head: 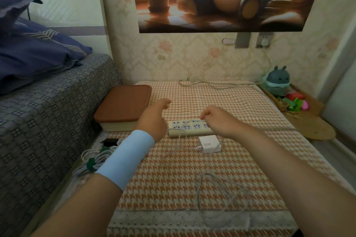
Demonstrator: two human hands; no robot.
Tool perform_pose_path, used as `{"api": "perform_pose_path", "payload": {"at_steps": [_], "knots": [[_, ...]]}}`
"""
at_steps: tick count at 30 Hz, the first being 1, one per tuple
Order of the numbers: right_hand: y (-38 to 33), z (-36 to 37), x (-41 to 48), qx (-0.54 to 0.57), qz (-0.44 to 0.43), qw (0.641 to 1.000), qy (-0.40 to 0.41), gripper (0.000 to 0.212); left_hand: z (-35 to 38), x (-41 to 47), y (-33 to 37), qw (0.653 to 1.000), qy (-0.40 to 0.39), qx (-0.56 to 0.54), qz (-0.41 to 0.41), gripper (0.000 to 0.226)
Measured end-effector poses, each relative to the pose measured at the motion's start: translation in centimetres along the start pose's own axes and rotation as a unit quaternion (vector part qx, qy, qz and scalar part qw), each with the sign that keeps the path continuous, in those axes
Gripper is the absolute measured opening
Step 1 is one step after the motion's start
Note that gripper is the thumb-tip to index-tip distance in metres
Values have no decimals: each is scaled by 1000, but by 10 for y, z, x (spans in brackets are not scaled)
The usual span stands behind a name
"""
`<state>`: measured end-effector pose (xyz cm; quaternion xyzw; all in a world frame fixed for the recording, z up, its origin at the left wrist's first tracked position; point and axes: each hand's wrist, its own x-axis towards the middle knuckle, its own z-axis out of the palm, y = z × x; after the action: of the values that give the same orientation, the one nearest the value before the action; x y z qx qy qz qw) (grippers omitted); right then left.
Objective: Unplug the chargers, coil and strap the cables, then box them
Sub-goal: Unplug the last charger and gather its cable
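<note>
White charger (209,143) is lying on the counter (173,179) just in front of the power strip (189,128), its loose cable (201,188) trailing toward the near edge; the black charger (110,142) is sitting beside the strapped cable coils (92,161), near the lidded box (123,105). The left hand (154,119) is hovering loose-fingered, holding nothing; the right hand (219,119) is curling its fingers over the strip, and I cannot tell whether it is gripping anything.

Poster (221,0): cartoon creature, on the wall.
Pillow (34,50): blue, on the patterned bed (48,111), left.
Plush toy (278,81): teal, far right corner.
Tablecloth (173,188): orange-and-white houndstooth.
</note>
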<state>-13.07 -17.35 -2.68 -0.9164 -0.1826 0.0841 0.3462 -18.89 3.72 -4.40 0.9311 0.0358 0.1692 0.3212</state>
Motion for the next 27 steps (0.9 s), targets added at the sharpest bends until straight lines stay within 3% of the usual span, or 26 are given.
{"api": "perform_pose_path", "payload": {"at_steps": [2, 4, 7, 10, 12, 15, 17, 19, 22, 24, 27], "knots": [[-5, 8, -2, 9, -39, 999, 0, 16, 8, -4, 25, 993, -10, -98, 70, 63], [-10, 9, 0, 100, -59, 993, 8, 12, 21, -7, 40, 983, -72, -147, 80, 54], [-8, 7, 0, 187, -51, 981, -15, 24, 26, -7, 41, 986, -128, -107, -13, 42], [1, 5, -6, 179, -23, 979, -96, 26, 22, -6, 44, 986, -158, -11, -50, 31], [5, 1, -9, 189, -7, 966, -174, 20, 21, -3, 45, 993, -115, 24, -10, 54], [12, -3, -10, 200, -2, 948, -249, 6, 8, 3, 45, 997, -13, 39, 58, 45], [20, -3, -9, 162, -8, 944, -286, 6, -8, 9, 38, 995, 75, -62, 33, 40], [29, -2, -10, 133, 15, 935, -328, 11, -27, 18, 23, 971, 184, -152, -19, 41], [36, -5, -11, 123, 47, 939, -319, 16, -49, 24, -6, 929, 296, -193, -111, 41], [33, -4, -10, 183, 69, 944, -265, 18, -55, 23, -19, 921, 300, -198, -152, 40], [22, 6, -5, 245, 84, 944, -203, 43, -55, 22, -24, 943, 223, -210, -128, 40]]}}
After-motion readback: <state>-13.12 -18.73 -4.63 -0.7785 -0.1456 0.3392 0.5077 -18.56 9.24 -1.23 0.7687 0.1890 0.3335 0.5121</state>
